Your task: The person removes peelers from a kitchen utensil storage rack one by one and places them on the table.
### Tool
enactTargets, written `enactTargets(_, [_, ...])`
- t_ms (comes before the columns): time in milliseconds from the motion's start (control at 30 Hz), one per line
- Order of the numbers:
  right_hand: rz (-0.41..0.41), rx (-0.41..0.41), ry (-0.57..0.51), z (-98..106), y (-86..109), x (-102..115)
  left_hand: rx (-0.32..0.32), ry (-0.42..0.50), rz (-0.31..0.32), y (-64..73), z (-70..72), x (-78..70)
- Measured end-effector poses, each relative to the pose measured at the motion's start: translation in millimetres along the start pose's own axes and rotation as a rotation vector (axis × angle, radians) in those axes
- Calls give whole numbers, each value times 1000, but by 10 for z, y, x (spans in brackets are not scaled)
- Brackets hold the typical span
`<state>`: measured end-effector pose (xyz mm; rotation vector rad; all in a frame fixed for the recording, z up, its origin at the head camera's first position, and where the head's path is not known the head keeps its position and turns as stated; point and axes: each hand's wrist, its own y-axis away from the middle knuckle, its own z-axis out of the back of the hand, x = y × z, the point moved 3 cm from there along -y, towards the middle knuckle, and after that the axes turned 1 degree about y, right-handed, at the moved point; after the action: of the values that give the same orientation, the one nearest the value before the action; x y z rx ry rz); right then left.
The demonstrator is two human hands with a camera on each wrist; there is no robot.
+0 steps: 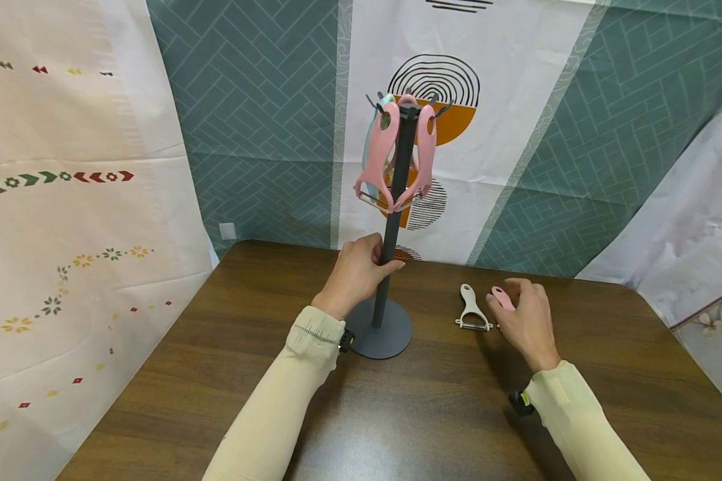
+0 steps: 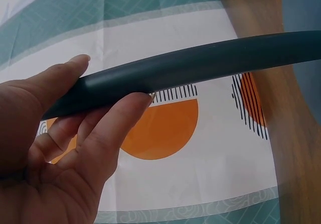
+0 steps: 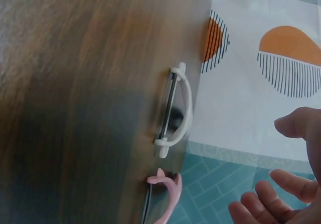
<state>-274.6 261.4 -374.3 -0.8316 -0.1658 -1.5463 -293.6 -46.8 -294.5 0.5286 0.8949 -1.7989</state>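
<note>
A dark grey stand [image 1: 404, 153] rises from a round base [image 1: 391, 341]. My left hand [image 1: 355, 270] holds its pole at about mid-height; the left wrist view shows thumb and fingers on either side of the pole [image 2: 200, 63]. Pink peelers [image 1: 380, 143] and a mint one [image 1: 368, 150] hang from the hooks at the top. On the table lie a white peeler [image 1: 468, 297] and, to its right, a pink peeler [image 1: 503, 298]. My right hand [image 1: 526, 324] is over the pink one, partly hiding it. In the right wrist view its loosely bent fingers [image 3: 271, 204] hold nothing.
The brown wooden table [image 1: 216, 387] ends at the back against a patterned cloth [image 1: 265, 133]. Another printed cloth [image 1: 84, 234] hangs along the left side. Hooks [image 1: 442, 108] stick out around the stand's top.
</note>
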Motion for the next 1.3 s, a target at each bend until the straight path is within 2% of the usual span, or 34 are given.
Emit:
enactTargets(1033, [67, -61, -62, 33, 9, 278, -2, -7, 2, 6, -1, -6])
enactTargets(1300, [71, -70, -72, 25, -9, 340, 6, -12, 22, 3, 3, -13])
